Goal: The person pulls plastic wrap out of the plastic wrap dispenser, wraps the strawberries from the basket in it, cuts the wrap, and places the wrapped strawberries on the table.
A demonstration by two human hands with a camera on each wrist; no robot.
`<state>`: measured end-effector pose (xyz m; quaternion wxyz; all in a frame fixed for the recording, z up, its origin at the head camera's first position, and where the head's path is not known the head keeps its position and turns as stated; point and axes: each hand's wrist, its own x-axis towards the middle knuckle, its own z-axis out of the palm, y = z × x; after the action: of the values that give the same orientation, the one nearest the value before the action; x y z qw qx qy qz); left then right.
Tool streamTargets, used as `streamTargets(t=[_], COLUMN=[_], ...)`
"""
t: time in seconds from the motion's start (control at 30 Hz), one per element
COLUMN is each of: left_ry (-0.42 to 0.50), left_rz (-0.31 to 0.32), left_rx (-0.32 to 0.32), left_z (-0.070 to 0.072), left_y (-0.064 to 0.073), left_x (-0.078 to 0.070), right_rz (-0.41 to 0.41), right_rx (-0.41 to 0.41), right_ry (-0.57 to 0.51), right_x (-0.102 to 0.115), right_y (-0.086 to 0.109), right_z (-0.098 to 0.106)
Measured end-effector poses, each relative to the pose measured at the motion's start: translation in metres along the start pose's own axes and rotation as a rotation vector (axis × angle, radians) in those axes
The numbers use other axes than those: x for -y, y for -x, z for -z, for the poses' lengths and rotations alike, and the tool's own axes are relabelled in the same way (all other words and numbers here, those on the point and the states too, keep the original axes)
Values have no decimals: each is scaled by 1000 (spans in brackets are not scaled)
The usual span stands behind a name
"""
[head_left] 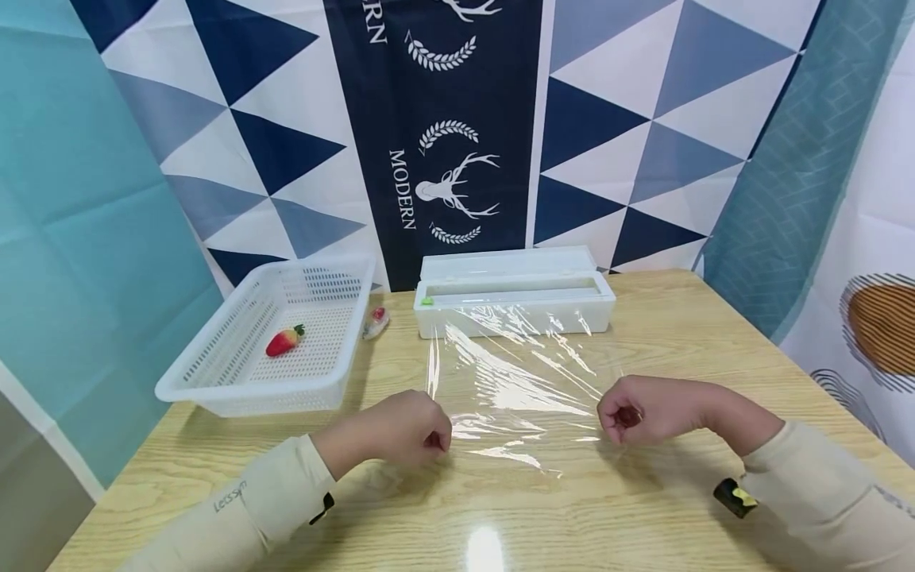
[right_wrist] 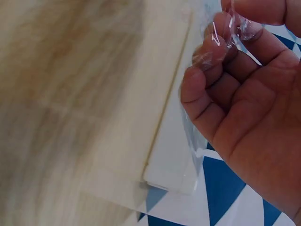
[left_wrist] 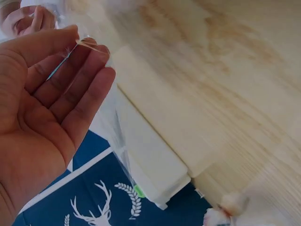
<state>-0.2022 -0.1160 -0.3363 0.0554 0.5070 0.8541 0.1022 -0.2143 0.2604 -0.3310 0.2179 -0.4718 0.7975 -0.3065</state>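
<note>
A clear sheet of plastic wrap (head_left: pixel 511 385) stretches from the white dispenser box (head_left: pixel 515 311) toward me, with bright glints across its surface. My left hand (head_left: pixel 413 429) pinches its near left corner between thumb and fingers. At the opposite corner, my right hand (head_left: pixel 654 409) grips the wrap with curled fingers. In the right wrist view, film bunches up between the thumb and fingers of the right hand (right_wrist: pixel 249 89). The left wrist view has the thumb and fingertips of the left hand (left_wrist: pixel 56 89) meeting on the film's edge. The box lid (head_left: pixel 509 262) stands raised at the back.
A white slotted basket (head_left: pixel 336 389) with one strawberry (head_left: pixel 284 341) in it stands on the left of the wooden table (head_left: pixel 572 524). Between basket and dispenser lies a small wrapped bundle (head_left: pixel 376 322), reddish inside. A green slider (head_left: pixel 426 301) sits at the dispenser's left end. Patterned cloth hangs behind.
</note>
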Motion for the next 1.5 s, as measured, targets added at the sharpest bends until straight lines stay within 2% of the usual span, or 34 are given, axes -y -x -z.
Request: streamTargets(t=[0.17, 0.47, 0.73, 0.9, 1.1, 1.2, 1.37, 1.5], left_ry=[-97, -208, -179, -176, -237, -271, -321, -375], left_rz=[24, 41, 99, 127, 139, 143, 185, 194], left_rx=[10, 60, 87, 107, 156, 162, 168, 166], left_z=[-2, -11, -15, -12, -10, -10, -11, -13], left_y=[1, 1, 6, 9, 14, 16, 21, 25], left_x=[-4, -8, -10, -17, -25, -29, -39, -46], right_rz=[16, -23, -111, -101, -105, -117, -128, -144], right_rx=[-25, -33, 39, 48, 40, 12, -78, -142], right_ry=[55, 175, 73, 50, 64, 135, 328, 385], right_x=[-3, -3, 0, 2, 4, 7, 17, 26], right_y=[-1, -2, 4, 7, 8, 8, 4, 0], right_z=[-6, -17, -18, -18, -21, -22, -21, -20])
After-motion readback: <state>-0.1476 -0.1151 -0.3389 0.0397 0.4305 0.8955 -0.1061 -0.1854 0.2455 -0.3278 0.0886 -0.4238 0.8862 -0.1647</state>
